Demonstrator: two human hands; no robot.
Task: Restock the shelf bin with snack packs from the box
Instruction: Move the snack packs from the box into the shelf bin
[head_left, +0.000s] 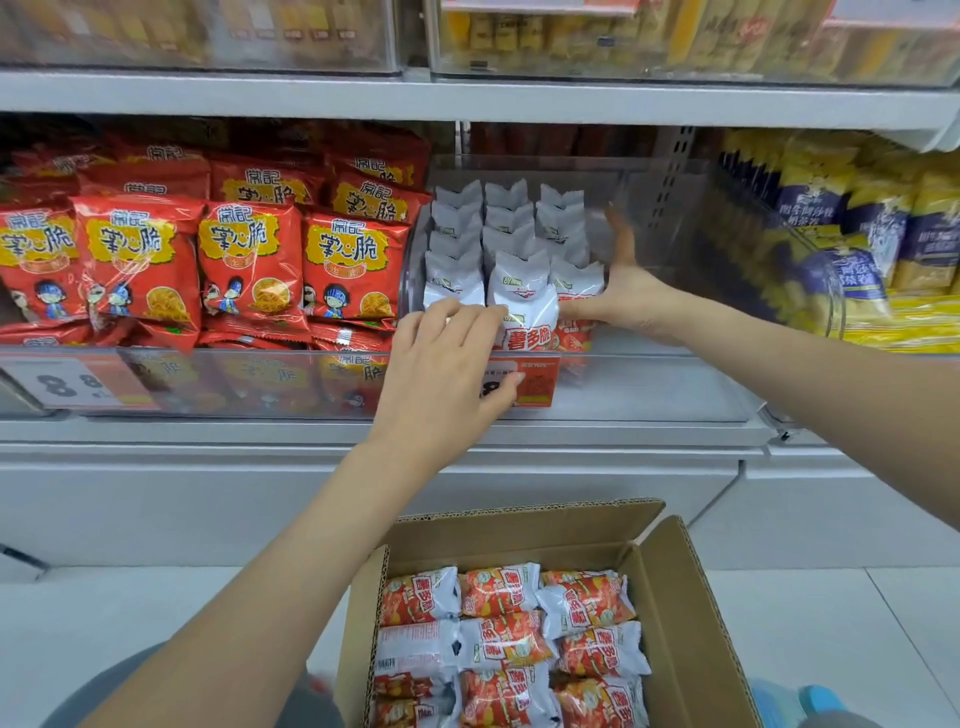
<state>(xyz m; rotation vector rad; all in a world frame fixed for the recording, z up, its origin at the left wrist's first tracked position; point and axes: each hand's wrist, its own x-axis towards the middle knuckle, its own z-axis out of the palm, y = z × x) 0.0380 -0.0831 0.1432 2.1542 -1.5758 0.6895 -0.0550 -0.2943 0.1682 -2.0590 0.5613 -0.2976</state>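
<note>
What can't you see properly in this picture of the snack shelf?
- Price tag on the clear bin, head view: the left hand covers part of its number.
- Cardboard box: the bottom edge cuts it off, so the count of snack packs is unknown.
- Bins on the top shelf: too blurred to read.
- Front white packs in the bin: the left hand's fingers and the right hand partly cover them.

Top shelf goods (571, 36) blurred behind clear fronts, labels unreadable; price tag (530, 382) partly covered by the left hand (447, 374), its figures incomplete; right hand (623, 291) palm hidden against the snack packs (524, 301); box (675, 597) cut off by the lower edge; rear of the shelf bin (675, 218) dim, contents indistinct.
</note>
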